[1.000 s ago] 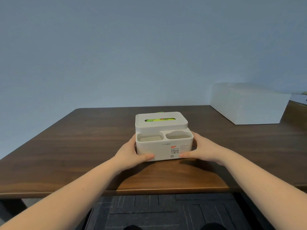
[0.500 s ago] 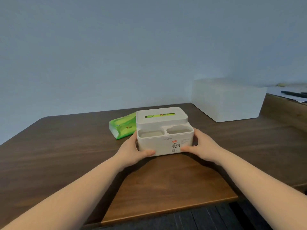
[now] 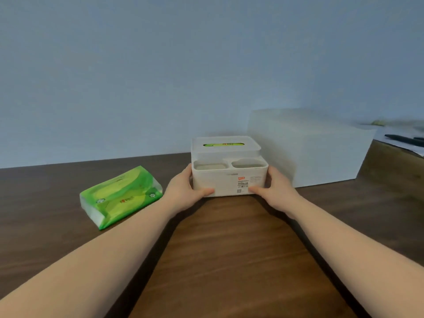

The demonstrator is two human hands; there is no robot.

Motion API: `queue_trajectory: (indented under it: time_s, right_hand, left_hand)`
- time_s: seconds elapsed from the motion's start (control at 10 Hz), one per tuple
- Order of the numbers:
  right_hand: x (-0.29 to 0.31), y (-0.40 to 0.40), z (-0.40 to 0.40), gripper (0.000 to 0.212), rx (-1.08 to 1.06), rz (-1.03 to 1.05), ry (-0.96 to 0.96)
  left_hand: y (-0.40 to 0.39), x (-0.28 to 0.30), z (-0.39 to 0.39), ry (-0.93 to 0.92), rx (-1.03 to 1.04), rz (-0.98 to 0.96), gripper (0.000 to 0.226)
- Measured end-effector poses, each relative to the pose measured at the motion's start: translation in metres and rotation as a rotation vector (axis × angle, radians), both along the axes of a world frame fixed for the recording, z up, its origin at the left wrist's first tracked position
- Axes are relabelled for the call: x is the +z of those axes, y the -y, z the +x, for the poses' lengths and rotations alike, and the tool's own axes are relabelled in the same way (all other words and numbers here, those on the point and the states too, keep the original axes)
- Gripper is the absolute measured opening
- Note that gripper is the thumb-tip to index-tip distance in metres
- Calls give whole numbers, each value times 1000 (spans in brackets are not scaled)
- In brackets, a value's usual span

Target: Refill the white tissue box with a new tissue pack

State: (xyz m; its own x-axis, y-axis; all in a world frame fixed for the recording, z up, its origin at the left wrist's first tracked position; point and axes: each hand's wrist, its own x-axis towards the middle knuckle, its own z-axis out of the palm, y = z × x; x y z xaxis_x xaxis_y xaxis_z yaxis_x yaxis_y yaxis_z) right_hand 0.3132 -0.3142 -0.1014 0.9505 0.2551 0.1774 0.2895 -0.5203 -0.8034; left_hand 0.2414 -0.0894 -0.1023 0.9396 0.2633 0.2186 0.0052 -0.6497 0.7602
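The white tissue box [image 3: 229, 180] stands on the dark wooden table [image 3: 229, 249], lid on. Green wrapping shows through the slot in its lid, and two empty compartments sit along its front. My left hand [image 3: 183, 193] grips the box's left side and my right hand [image 3: 275, 191] grips its right side, thumbs on the front face. A green tissue pack [image 3: 119, 196] lies flat on the table to the left of the box, apart from my left hand.
A large white box [image 3: 309, 145] stands on the table just behind and right of the tissue box. Farther right, a raised wooden ledge [image 3: 394, 166] carries papers and dark pens [image 3: 403, 140]. A plain wall runs behind the table.
The tissue box has shifted to the right and farther back on the table with both hands on it. The green pack, hidden a second ago, now lies in full view at the left.
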Motion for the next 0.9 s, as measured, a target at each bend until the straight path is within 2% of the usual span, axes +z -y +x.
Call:
queue_trajectory:
  time_s: [0.3, 0.4, 0.5, 0.6, 0.7, 0.8, 0.9]
  right_hand:
    - [-5, -22, 81, 44, -254, 54, 77]
    - [-9, -30, 96, 51, -325, -4, 95]
    - [-11, -39, 105, 48, -396, -63, 88]
    - [-14, -46, 108, 32, -473, -144, 94]
    - [-12, -44, 102, 31, -460, -185, 48]
    - [6, -35, 88, 24, -414, -15, -62]
    - [49, -17, 55, 11, -198, 404, -81]
  left_hand:
    - [11, -9, 97, 82, 71, -45, 62]
    - [11, -14, 116, 71, 88, -38, 63]
    - [9, -18, 129, 58, 126, -29, 60]
    - [9, -23, 135, 61, 177, 7, 53]
    - [10, -25, 134, 40, 204, 54, 48]
    - [10, -26, 131, 19, 208, 106, 44]
    - [8, -27, 128, 11, 254, 123, 37]
